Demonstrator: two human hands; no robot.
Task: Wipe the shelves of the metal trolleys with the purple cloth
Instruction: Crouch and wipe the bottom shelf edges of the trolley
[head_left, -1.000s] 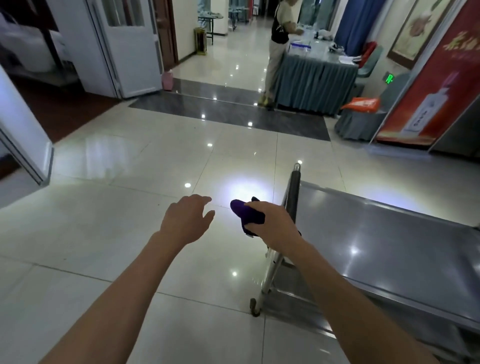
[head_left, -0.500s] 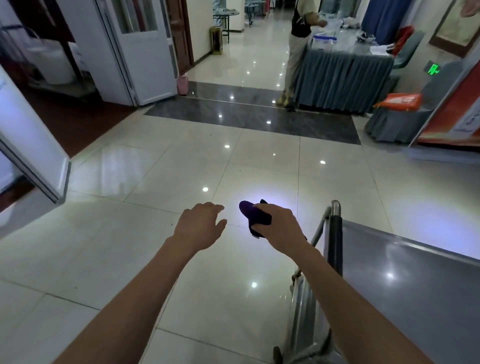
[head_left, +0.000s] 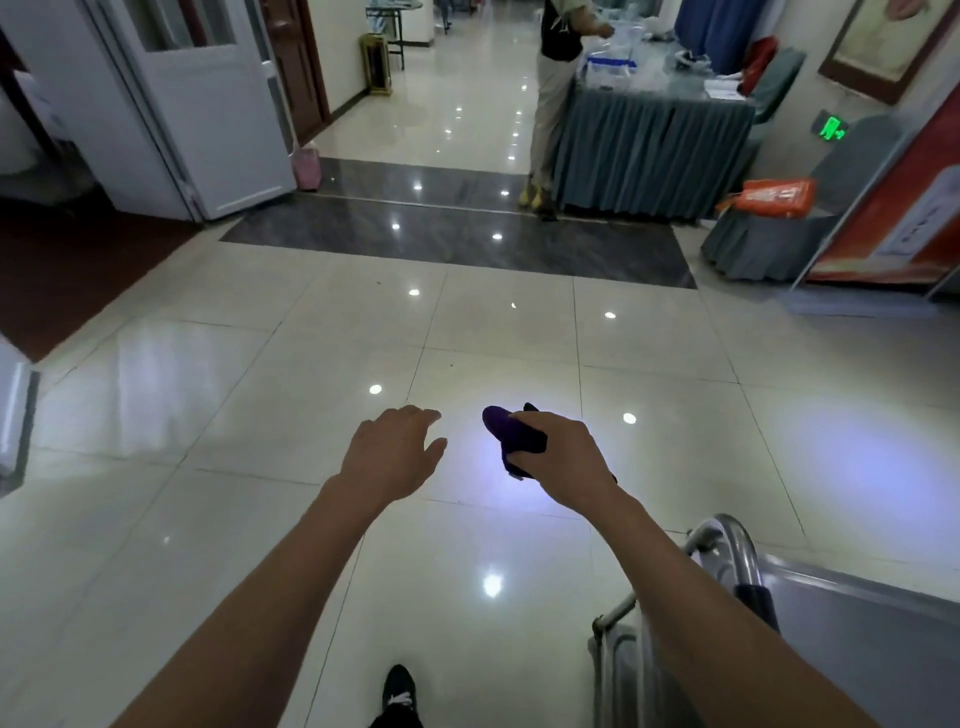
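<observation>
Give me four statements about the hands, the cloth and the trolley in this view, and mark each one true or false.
1. The right hand grips the purple cloth. True.
2. The left hand holds the trolley handle. False: it holds nothing, fingers relaxed over the floor.
3. The metal trolley sits at the lower right. True.
4. The cloth is pressed on the trolley shelf. False: it is held in the air, away from the shelf.

— How's the light?
— Dim and cool. Ceiling lamps glint as white dots on the glossy floor (head_left: 467, 364), with a bluish glare patch just beyond the hands.
— Sharpness?
— Soft throughout; wide-angle bending at the edges, doorframes leaning.
</observation>
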